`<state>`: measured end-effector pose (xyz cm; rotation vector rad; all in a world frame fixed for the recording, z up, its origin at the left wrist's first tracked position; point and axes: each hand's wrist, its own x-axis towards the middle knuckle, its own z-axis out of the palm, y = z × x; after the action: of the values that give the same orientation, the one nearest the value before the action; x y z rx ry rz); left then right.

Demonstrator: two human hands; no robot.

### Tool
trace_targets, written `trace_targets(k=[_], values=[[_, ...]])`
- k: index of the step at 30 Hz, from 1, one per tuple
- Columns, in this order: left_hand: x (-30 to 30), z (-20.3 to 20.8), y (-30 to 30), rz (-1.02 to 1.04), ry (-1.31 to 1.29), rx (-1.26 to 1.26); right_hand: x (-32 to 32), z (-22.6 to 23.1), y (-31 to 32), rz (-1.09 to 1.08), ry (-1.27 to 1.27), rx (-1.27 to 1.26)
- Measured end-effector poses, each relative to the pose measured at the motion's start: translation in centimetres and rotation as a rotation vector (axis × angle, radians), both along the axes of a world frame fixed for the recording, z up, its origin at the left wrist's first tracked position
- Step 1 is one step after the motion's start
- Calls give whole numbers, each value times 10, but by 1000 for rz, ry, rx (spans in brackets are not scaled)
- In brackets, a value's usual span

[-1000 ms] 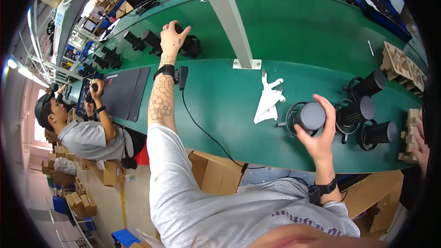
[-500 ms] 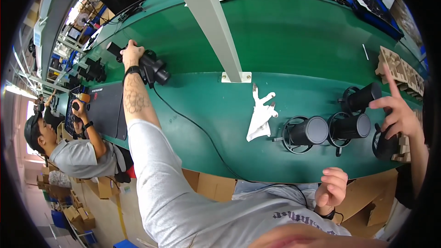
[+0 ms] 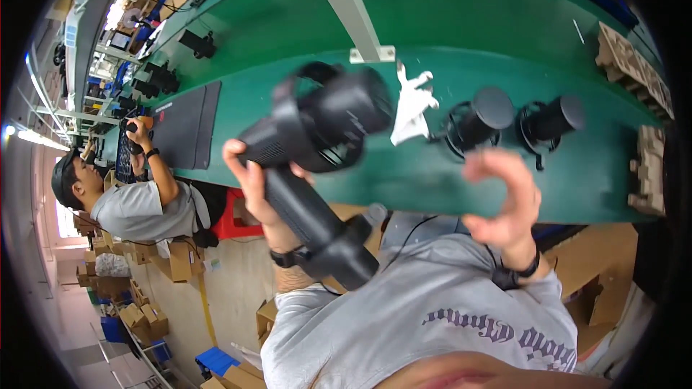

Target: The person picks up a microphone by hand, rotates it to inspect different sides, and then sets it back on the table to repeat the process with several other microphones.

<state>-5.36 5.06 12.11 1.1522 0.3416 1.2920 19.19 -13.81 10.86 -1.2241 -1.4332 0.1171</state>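
My left hand (image 3: 252,184) is wrapped round black cylindrical microphones, lifted over the near edge of the bench. The upper microphone (image 3: 353,104) sits in a ring-shaped shock mount and points away to the right. A second black body (image 3: 306,209) slants down toward my shirt, touching the first; whether they are joined I cannot tell. To the right, my right hand (image 3: 508,205) is raised with its fingers curved apart, holding nothing. Beyond it, a microphone (image 3: 490,117) and another microphone (image 3: 561,117) stand on the bench in their shock mounts. A white glove (image 3: 412,112) lies beside them.
A grey post (image 3: 346,7) rises from the green bench (image 3: 432,187). Moulded cardboard trays (image 3: 649,173) stand at the right edge. A dark mat (image 3: 184,126) and more black pieces (image 3: 155,79) are on the left, where a co-worker (image 3: 155,205) sits. Cardboard boxes lie below.
My left hand has brought the microphones from the far left toward my chest. My right hand has risen over the bench. Another person's hand and two black pieces at the right are gone.
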Motion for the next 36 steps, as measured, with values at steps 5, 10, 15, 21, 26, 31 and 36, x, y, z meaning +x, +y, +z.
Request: trace_targets(k=[5, 10, 15, 21, 26, 31, 36], values=[[45, -32, -74, -77, -209, -119, -19, 44, 0, -79, -135, 33], [49, -53, -84, -302, -242, -145, -23, 45, -34, -133, -176, 86], [61, -25, -103, -383, -68, -224, -31, 41, -54, -153, -207, 278], [68, -22, -102, -431, -59, -204, -27, 38, -61, -67, -233, 328], [71, -17, -104, -439, -40, -227, -28, 40, -66, -42, -307, 393], [75, -15, -102, -565, -27, -146, -28, 40, -78, 23, -350, 358], [78, -9, -106, -560, 16, -202, -31, 38, -85, 32, -411, 360]])
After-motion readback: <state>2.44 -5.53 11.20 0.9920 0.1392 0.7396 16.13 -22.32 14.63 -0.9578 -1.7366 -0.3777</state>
